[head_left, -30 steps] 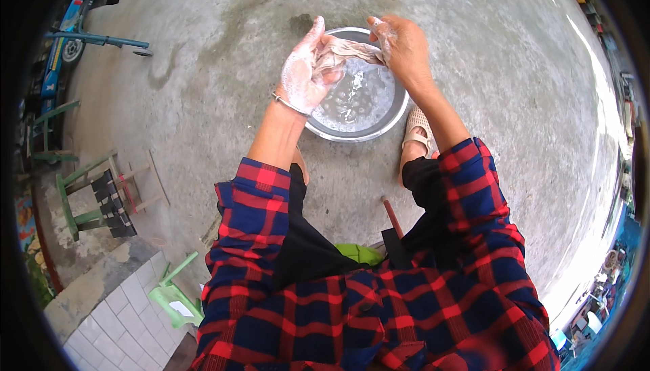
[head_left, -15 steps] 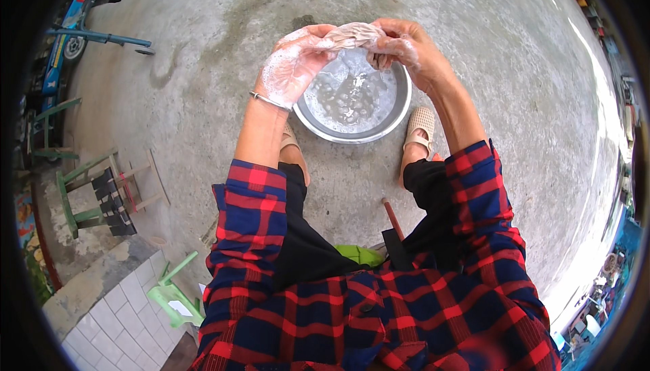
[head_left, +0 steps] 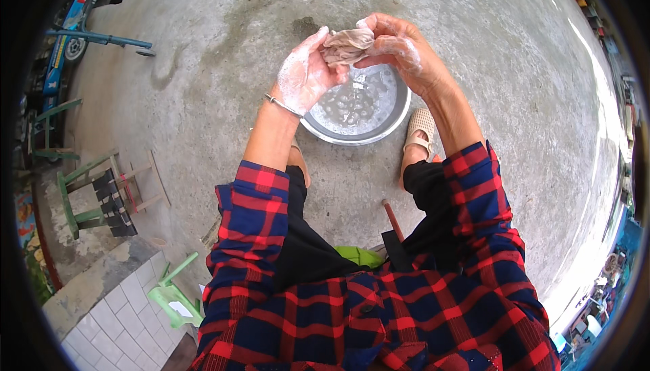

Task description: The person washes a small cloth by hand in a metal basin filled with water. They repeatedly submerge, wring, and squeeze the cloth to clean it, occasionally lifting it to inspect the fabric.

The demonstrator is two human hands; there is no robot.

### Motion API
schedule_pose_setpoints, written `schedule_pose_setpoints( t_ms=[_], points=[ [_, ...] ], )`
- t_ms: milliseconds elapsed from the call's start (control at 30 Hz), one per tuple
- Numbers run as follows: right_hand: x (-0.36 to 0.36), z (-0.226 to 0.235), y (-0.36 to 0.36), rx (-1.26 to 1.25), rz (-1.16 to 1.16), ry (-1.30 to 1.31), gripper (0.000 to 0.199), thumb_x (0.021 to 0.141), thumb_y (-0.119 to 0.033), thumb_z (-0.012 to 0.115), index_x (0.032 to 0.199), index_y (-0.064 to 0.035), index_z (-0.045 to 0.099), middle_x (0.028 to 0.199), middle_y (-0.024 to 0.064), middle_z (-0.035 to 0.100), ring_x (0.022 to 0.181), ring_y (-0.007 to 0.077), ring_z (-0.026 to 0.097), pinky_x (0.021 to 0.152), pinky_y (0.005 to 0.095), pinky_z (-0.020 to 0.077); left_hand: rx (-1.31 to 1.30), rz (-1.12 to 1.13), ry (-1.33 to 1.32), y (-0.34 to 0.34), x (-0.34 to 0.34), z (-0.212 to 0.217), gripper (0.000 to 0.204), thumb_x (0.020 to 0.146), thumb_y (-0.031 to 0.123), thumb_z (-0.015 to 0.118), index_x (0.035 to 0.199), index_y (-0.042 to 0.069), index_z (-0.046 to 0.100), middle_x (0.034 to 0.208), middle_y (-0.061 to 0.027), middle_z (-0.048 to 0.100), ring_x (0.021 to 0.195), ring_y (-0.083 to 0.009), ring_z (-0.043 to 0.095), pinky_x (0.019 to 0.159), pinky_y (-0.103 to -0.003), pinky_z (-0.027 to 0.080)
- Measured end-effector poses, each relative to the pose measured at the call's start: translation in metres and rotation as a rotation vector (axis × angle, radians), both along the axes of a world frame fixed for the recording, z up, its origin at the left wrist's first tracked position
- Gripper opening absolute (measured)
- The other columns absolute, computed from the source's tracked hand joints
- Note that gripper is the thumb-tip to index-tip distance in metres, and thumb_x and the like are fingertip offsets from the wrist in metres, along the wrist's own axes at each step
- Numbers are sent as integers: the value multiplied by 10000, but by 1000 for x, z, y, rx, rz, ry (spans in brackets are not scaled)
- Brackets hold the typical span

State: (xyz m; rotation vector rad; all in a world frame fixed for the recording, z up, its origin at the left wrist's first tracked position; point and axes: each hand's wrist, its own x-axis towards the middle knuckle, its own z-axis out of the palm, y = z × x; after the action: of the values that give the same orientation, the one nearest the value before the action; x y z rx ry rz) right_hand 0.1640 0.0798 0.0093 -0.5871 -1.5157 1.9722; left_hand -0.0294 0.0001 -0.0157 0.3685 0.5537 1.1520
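A crumpled, wet beige cloth is bunched between my two hands, above the far part of a round metal basin. Soapy water with bubbles fills the basin. My left hand, foamy over palm and thumb and with a bangle at the wrist, grips the cloth's left side. On the other side my right hand pinches the cloth between thumb and fingers, with suds along the thumb. The cloth hides some of the fingertips.
The basin stands on a concrete floor between my feet, one in a beige shoe. At left are a wooden-framed chair and a blue metal frame. A light green plastic stool is at lower left. Assorted items line the right edge.
The cloth was stretched and twisted between my hands; now it is bunched into a compact wad. My left hand has moved right, closer to my right hand.
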Motion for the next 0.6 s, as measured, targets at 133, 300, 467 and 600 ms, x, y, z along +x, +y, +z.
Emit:
schedule_pose_setpoints(
  t_ms=[133,300,467,600],
  points=[
    [-1,6,-5,-9,-17,-96,281,793,-225,633,978,-15,616,938,83,635,834,180,632,715,330,562,85,216,257,-2,6,7,252,995,272,497,1064,47,589,957,-72,630,759,-155,564,611,-291,442],
    [-6,1,-9,-157,-20,-120,347,895,-335,628,984,-1,606,919,100,626,736,165,639,593,284,558,13,370,344,-2,15,20,188,970,244,544,955,62,585,870,-55,629,757,-134,587,584,-278,453],
    [-10,8,-14,-208,-60,-37,305,935,-311,602,961,-6,598,880,93,620,655,142,631,549,268,549,-5,394,119,1,12,9,177,965,241,551,927,72,591,876,-46,633,786,-154,611,628,-286,480],
    [-15,9,-17,-143,-112,-111,256,926,-271,610,926,-16,588,813,74,616,640,121,612,525,259,527,-51,378,52,-2,7,9,220,978,256,539,965,44,597,887,-56,627,800,-161,595,648,-298,458]
  ],
)
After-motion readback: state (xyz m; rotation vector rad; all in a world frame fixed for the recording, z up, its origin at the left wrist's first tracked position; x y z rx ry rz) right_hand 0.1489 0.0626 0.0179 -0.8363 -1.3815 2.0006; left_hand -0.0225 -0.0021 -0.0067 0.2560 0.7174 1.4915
